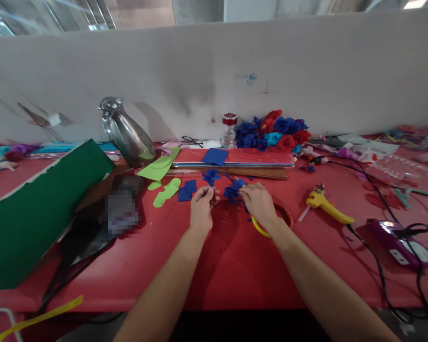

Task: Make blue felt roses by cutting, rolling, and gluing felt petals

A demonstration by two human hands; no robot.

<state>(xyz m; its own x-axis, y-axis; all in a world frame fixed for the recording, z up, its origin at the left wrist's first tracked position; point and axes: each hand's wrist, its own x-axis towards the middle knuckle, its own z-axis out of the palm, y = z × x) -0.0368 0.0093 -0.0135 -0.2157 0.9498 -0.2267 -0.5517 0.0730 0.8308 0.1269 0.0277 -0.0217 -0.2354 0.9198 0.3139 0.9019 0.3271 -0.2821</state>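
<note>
While the left hand [201, 206] pinches the blue flower [211, 177] by its base, the right hand [258, 202] grips blue paper [233, 192], both above the red table [231, 270]. Flower's small, matte, crinkled, petals splayed. Head points away from the wearer, base toward them. Long axis: can't tell, petals spread too wide.

Single head-worn view, facing forward and down — close above the red table [221, 275]
</note>
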